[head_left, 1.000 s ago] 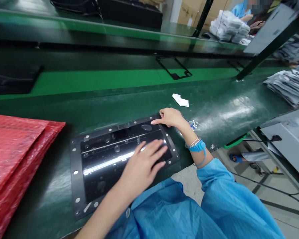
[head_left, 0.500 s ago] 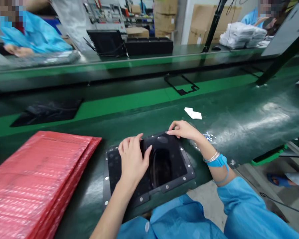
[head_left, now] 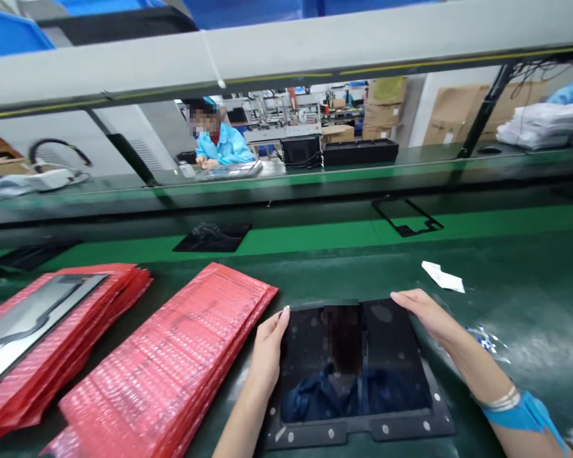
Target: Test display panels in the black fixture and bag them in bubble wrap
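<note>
At black panel (head_left: 396,375), left hand (head_left: 267,348) shifted to edge

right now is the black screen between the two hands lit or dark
Dark: the black screen between the left hand and right hand shows no lit picture, only a reflection.

left hand (head_left: 268,346) and right hand (head_left: 427,315) hold a black panel (head_left: 396,362) at opposite sides.
</note>
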### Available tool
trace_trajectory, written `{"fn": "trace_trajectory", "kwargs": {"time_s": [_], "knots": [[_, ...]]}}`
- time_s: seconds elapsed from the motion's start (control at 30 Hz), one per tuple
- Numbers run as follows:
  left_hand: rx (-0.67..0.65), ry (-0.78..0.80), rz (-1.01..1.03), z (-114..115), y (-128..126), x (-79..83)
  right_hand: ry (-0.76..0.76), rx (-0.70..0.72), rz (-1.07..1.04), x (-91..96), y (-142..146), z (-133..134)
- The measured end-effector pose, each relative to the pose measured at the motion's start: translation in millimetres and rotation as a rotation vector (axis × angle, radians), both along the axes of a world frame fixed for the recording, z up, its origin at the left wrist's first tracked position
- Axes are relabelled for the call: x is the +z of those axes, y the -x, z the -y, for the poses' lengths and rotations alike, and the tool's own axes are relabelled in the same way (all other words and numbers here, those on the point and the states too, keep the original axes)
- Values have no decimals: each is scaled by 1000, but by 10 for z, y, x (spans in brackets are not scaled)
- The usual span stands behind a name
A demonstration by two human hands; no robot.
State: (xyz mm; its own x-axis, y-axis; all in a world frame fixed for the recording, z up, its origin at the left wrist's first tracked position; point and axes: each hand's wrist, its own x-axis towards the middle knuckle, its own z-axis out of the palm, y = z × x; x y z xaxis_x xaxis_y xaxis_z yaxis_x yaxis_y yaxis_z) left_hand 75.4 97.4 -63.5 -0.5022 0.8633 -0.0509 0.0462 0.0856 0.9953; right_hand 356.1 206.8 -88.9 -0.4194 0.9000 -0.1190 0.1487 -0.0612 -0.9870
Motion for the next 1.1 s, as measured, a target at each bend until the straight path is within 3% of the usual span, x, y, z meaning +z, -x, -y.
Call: {"fn": "trace_trajectory", "kwargs": {"time_s": [0.2,0.33,0.4,0.6,0.77,0.93,1.03,1.1], "knots": [[186,-100,259,-54,-12,42,57,-79,-8,90,5,51],[321,-178,370,-113,115,79,167,205,-22,182,43,115],[333,-197,401,-135,144,98,187,210,-44,191,78,140],[82,-99,408,57,33,116,210,-43,-124,169,130,126],[-168,0,331,253,-1,-79,232,-95,-146,136,107,71],[-186,-19,301,238,3,-139,212,-164,-204,97,163,11],[-134,-66,288,282,12,-87,172,-165,-226,218,310,-129],[-118,-130,173,348,45,-100,133,-151,-206,361,495,-304]]}}
